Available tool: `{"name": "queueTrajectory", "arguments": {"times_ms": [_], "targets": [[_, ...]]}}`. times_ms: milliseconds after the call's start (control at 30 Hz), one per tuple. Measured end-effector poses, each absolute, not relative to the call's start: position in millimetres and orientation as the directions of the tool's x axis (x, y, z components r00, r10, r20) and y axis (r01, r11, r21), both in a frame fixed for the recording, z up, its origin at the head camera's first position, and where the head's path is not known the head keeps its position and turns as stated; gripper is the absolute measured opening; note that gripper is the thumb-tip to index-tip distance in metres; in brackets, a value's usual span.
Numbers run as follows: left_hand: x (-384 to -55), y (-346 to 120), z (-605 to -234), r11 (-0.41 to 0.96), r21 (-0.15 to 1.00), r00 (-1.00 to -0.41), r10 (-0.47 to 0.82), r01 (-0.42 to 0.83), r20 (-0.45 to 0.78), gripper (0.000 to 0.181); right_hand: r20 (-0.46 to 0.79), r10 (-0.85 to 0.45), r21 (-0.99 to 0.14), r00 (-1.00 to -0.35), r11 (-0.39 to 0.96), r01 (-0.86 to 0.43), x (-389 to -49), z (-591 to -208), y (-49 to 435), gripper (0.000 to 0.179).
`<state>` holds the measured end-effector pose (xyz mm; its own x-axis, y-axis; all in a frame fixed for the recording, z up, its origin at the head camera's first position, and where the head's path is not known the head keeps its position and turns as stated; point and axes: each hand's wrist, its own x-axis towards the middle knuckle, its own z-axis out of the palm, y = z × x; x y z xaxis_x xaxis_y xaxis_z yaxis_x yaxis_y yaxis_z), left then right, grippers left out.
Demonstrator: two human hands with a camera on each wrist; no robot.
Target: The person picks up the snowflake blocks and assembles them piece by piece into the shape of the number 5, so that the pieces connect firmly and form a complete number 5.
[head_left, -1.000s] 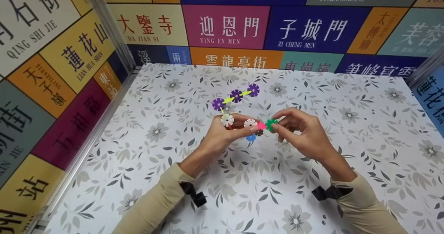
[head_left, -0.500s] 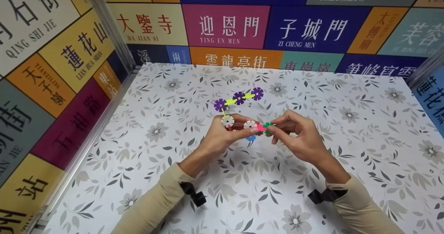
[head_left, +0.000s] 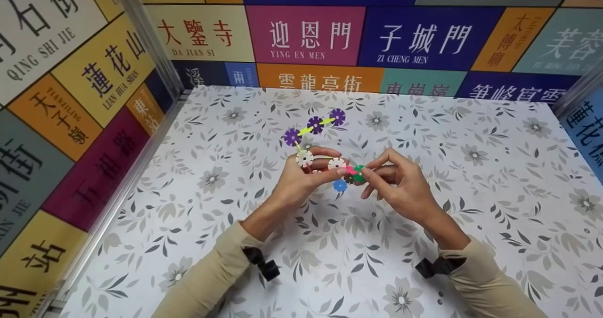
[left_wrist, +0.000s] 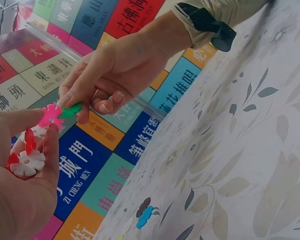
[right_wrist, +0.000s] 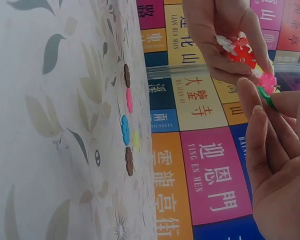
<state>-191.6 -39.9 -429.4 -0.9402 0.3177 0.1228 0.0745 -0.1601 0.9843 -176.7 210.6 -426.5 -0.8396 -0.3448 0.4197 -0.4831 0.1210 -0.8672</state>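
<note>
Right fingers (right_wrist: 258,142) pinch notched green disc (right_wrist: 266,98)

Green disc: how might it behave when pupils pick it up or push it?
The green disc is probably light, being thin. It seems stiff, pinched by the right hand without obvious bending. Being notched, it may roll bumpily on edge.

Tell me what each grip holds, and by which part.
The right grip pinches the green disc, the left grip the pink disc, each by the edge away from the other disc.
</note>
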Motion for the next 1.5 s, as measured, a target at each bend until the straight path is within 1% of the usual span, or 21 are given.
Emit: {"name": "queueTrajectory", "arguments": {"times_ms": [100,200,333,433,533,733,800,867,1033,1200,1400,1500], "targets": [[-193,-41,-429,-0.152,0.985,-0.942,0.313,0.076,0.121,0.039,0.416,-0.349,-0.861,-0.840,0.145,-0.487,-179,-427,212,0.006],[-195,-43,-428,-0.151,0.987,-0.949,0.302,0.052,0.096,0.038,0.417,-0.342,-0.848,-0.842,0.186,-0.496,-184,-427,215,0.011],[-197,-44,-426,-0.110,0.993,-0.955,0.287,0.046,0.076,0.038,0.368,-0.319,-0.838,-0.873,0.293,-0.461,-192,-431,218,0.015],[-198,-45,-426,-0.077,0.995,-0.954,0.289,0.057,0.077,0.039,0.300,-0.320,-0.805,-0.899,0.420,-0.419,-200,-437,220,0.014],[-198,-47,-426,-0.076,0.996,-0.953,0.294,0.054,0.074,0.040,0.218,-0.355,-0.754,-0.909,0.530,-0.387,-208,-444,218,0.019],[-198,-49,-427,-0.074,0.996,-0.950,0.303,0.053,0.073,0.041,0.001,-0.461,-0.696,-0.888,0.637,-0.331,-217,-454,212,0.032],[-198,-49,-427,-0.085,0.995,-0.949,0.305,0.055,0.079,0.043,-0.055,-0.461,-0.670,-0.886,0.675,-0.310,-220,-456,209,0.034],[-198,-49,-427,-0.108,0.993,-0.949,0.304,0.054,0.084,0.045,-0.093,-0.439,-0.643,-0.894,0.712,-0.283,-222,-457,206,0.032],[-200,-48,-428,-0.182,0.983,-0.950,0.299,0.037,0.091,0.051,-0.097,-0.364,-0.591,-0.926,0.770,-0.241,-225,-459,199,0.026],[-200,-48,-428,-0.181,0.983,-0.949,0.300,0.043,0.097,0.047,-0.082,-0.315,-0.550,-0.945,0.806,-0.221,-225,-461,196,0.028],[-201,-48,-428,-0.192,0.979,-0.946,0.302,0.064,0.121,0.043,-0.085,-0.375,-0.600,-0.923,0.759,-0.252,-224,-462,197,0.021],[-200,-48,-428,-0.174,0.982,-0.949,0.290,0.072,0.121,0.044,-0.065,-0.386,-0.626,-0.920,0.734,-0.264,-221,-464,201,0.022]]}}
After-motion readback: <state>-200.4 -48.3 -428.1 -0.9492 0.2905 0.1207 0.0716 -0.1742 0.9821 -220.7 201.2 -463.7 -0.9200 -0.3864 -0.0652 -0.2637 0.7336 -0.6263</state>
